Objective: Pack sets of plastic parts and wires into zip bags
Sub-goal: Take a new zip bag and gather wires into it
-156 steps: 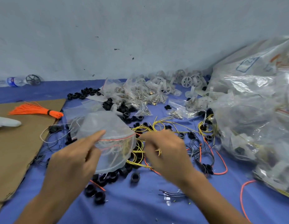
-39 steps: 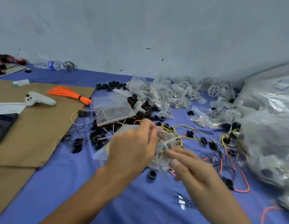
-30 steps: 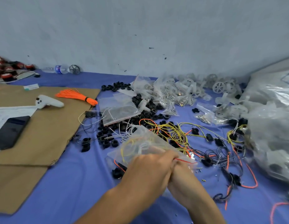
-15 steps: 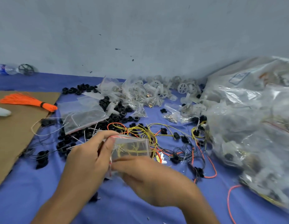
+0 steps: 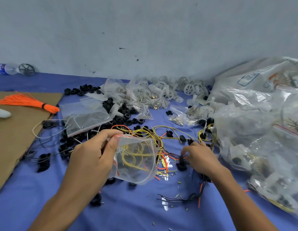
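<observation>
My left hand [image 5: 93,155] pinches the red-striped mouth of a small clear zip bag [image 5: 136,159], held above the blue cloth with coiled yellow wire inside. My right hand [image 5: 199,155] reaches into the tangle of yellow, orange and black wires [image 5: 163,137] to the bag's right, fingers curled around a black plastic part [image 5: 181,161] with wires. Loose black ring parts [image 5: 118,119] lie scattered behind the bag. White plastic wheels [image 5: 189,89] sit at the back.
A large clear sack of packed bags [image 5: 261,124] fills the right side. Empty zip bags [image 5: 85,114] lie at middle left. Brown cardboard [image 5: 16,130] with an orange tassel [image 5: 28,102] covers the left. A water bottle [image 5: 6,69] lies by the wall.
My right hand has left the zip bag and moved right into the wire tangle. My left hand alone now holds the bag, its mouth facing up.
</observation>
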`<action>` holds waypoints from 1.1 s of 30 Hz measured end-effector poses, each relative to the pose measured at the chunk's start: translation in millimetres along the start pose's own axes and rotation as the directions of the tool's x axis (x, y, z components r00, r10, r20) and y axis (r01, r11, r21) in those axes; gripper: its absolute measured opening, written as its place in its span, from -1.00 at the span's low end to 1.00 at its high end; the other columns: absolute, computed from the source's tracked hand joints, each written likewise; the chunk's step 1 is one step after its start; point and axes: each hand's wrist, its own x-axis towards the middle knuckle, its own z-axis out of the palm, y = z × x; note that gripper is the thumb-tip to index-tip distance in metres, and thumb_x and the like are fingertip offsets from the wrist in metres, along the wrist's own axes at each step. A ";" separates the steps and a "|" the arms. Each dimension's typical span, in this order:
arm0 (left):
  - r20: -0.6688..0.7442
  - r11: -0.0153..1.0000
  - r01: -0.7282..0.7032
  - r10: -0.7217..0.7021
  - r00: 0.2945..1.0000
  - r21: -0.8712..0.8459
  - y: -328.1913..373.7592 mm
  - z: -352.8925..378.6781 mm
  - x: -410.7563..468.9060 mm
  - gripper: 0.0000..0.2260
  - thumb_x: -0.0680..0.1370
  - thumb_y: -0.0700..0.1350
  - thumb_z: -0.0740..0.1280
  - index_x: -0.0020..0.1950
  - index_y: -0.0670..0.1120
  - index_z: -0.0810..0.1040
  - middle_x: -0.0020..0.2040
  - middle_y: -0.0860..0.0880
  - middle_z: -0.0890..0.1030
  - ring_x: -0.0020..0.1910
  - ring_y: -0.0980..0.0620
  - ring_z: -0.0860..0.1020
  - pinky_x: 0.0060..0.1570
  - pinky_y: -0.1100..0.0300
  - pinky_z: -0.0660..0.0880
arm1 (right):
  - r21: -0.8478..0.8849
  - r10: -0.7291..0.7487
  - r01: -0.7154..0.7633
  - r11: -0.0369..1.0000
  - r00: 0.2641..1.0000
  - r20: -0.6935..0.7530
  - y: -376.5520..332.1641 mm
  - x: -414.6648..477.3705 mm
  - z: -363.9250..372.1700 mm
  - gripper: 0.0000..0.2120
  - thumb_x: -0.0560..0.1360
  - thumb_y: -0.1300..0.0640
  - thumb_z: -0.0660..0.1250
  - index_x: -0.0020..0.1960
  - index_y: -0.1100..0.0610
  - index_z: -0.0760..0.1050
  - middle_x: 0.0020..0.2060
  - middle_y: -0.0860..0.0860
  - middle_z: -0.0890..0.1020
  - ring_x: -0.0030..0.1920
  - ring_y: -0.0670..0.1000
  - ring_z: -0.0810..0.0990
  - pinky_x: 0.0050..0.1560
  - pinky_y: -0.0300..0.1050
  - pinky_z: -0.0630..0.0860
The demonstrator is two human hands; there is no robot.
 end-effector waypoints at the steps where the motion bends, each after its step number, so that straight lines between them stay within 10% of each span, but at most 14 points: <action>1: 0.000 1.000 -0.002 0.002 1.000 0.001 -0.1 -0.9 -0.2 -0.80 0.58 0.14 0.20 0.06 0.20 0.60 -0.39 0.09 0.55 -0.41 0.07 0.50 -0.31 0.13 0.43 | 0.017 0.005 -0.004 1.000 1.000 -0.030 1.8 1.1 1.9 -0.77 0.59 0.05 0.21 0.22 -0.09 0.47 0.16 0.03 0.50 0.16 0.17 0.39 0.14 0.01 0.39; 11: 0.014 1.000 -0.020 0.019 1.000 0.021 2.2 -0.6 1.6 -0.82 0.59 0.15 0.19 0.06 0.23 0.58 -0.38 0.02 0.56 -0.42 0.02 0.51 -0.28 0.09 0.43 | 0.164 -0.026 0.039 0.986 0.996 -0.081 15.9 10.4 -13.1 -0.80 0.60 0.17 0.13 0.16 0.01 0.45 0.10 -0.02 0.57 0.08 0.13 0.42 -0.01 -0.02 0.40; 16: 0.028 0.999 -0.040 0.039 0.999 0.021 7.3 1.9 -0.1 -0.87 0.61 0.06 0.24 0.05 0.22 0.58 -0.44 0.05 0.50 -0.49 0.08 0.41 -0.45 0.22 0.33 | -0.039 -0.117 0.117 0.992 0.993 0.014 9.8 8.1 -3.2 -0.84 0.58 0.03 0.23 0.13 0.01 0.48 0.07 0.01 0.52 0.11 0.13 0.43 0.07 -0.06 0.36; 20: 0.043 0.999 -0.023 0.021 0.999 0.033 5.8 -0.3 0.5 -0.87 0.62 0.06 0.24 0.04 0.22 0.59 -0.39 0.03 0.56 -0.42 0.02 0.48 -0.33 0.08 0.41 | 0.196 -0.081 0.109 0.975 0.986 -0.148 18.6 11.8 -16.4 -0.96 0.53 0.06 0.31 -0.04 0.00 0.53 -0.06 -0.07 0.59 0.00 0.07 0.51 0.00 -0.07 0.41; 25: 0.024 0.999 -0.036 0.035 0.999 0.020 9.9 2.6 4.3 -0.87 0.62 0.04 0.26 0.03 0.22 0.59 -0.42 0.08 0.53 -0.41 0.09 0.48 -0.38 0.27 0.36 | 0.575 0.068 0.166 0.801 0.929 -0.364 27.2 4.4 -46.4 -0.90 0.49 0.10 0.42 -0.15 -0.05 0.53 -0.23 -0.23 0.63 -0.19 -0.16 0.59 -0.19 -0.26 0.45; 33: 0.007 0.999 -0.029 0.029 1.000 0.017 9.6 6.7 8.4 -0.89 0.62 0.10 0.26 0.05 0.24 0.57 -0.28 0.22 0.61 -0.29 0.17 0.54 -0.28 0.30 0.40 | 0.858 0.134 0.290 0.423 0.917 -0.376 16.2 -13.4 -80.3 -0.93 0.54 0.10 0.38 -0.12 -0.01 0.54 -0.23 0.04 0.67 -0.36 -0.09 0.52 -0.34 -0.14 0.50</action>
